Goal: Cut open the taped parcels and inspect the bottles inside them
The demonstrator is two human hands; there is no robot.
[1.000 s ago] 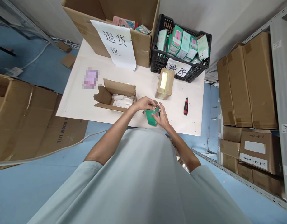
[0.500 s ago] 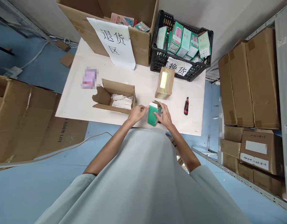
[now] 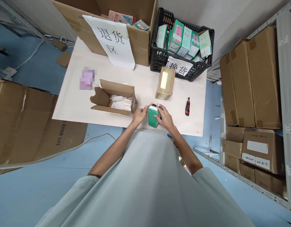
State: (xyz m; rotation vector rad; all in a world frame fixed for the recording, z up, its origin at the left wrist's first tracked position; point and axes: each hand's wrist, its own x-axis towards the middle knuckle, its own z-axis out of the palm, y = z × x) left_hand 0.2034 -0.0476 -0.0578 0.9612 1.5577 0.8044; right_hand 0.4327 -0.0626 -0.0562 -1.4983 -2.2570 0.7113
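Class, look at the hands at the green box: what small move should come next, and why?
Perhaps the left hand should ease the raised flap outward: the green box looks open on top, that hand is at the flap, and the right hand steadies the box.

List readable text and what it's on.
"退货区": white sheet on large open carton
"换货": paper sign on black plastic crate
"ROOM LIFE": brown carton at left
Too small or blurred: shelf carton handwriting, rack tags, green box and crate-box print.

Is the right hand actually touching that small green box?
Touching: in the head view, the right hand holds the green box by its right side.
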